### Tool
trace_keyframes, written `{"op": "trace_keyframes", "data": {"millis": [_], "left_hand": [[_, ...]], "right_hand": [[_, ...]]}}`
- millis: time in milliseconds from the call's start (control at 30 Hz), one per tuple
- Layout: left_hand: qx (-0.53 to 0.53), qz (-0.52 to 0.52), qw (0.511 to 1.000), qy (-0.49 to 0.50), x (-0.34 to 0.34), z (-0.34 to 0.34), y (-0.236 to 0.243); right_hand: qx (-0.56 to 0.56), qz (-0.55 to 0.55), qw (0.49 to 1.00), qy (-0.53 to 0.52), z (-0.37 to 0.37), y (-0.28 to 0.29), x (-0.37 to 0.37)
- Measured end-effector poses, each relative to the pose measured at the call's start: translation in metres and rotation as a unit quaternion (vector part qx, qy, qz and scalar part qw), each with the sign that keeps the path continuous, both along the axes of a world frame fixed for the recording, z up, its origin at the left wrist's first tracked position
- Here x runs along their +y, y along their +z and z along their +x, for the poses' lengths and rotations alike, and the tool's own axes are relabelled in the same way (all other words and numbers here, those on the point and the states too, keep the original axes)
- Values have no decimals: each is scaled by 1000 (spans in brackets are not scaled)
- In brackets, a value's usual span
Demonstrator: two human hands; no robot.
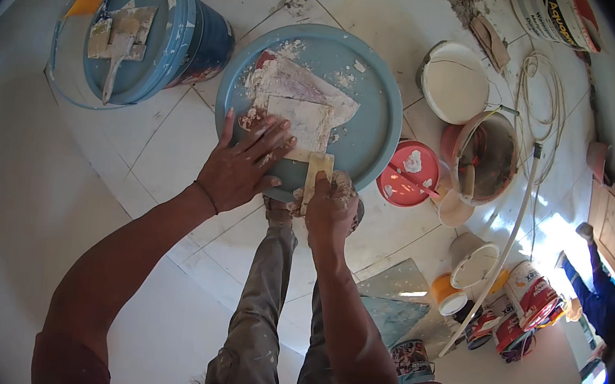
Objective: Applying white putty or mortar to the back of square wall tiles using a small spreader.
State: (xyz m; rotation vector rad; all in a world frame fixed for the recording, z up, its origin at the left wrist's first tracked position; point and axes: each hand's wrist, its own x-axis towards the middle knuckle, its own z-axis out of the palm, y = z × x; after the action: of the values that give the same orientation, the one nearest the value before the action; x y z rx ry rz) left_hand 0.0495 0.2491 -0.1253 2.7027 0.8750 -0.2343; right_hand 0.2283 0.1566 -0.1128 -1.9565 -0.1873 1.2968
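Observation:
A round blue lid (pixel 376 124) carries a white, crusted flat scraper plate (pixel 299 121), irregular pale, reddish-edged pieces (pixel 319 91) and loose white crumbs. My left hand (pixel 246 162) lies with fingers spread, fingertips on the lower left of the plate and lid. My right hand (pixel 330 206) grips a narrow beige flat piece (pixel 320 161) at the lid's lower edge, its upper end against the plate; whether it is a blade or a block I cannot tell.
Left stands a blue bucket (pixel 207 44) with scrapers (pixel 120 42) on its lid. Right are a red lid (pixel 407 165), white tub (pixel 452 83), metal bucket (pixel 486 155), coiled hose (pixel 540 112) and several paint cans (pixel 527 293). Dark-clothed legs, seemingly another person's (pixel 599 293), show at far right.

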Motion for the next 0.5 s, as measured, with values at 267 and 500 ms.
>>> {"op": "trace_keyframes", "data": {"millis": [267,500], "left_hand": [[-68,-24,997,11,7,2,-16],[-70,-24,997,19,9,-2,-16]], "right_hand": [[-42,57,997,36,23,-30,36],[-90,80,992,35,22,-22,46]]}}
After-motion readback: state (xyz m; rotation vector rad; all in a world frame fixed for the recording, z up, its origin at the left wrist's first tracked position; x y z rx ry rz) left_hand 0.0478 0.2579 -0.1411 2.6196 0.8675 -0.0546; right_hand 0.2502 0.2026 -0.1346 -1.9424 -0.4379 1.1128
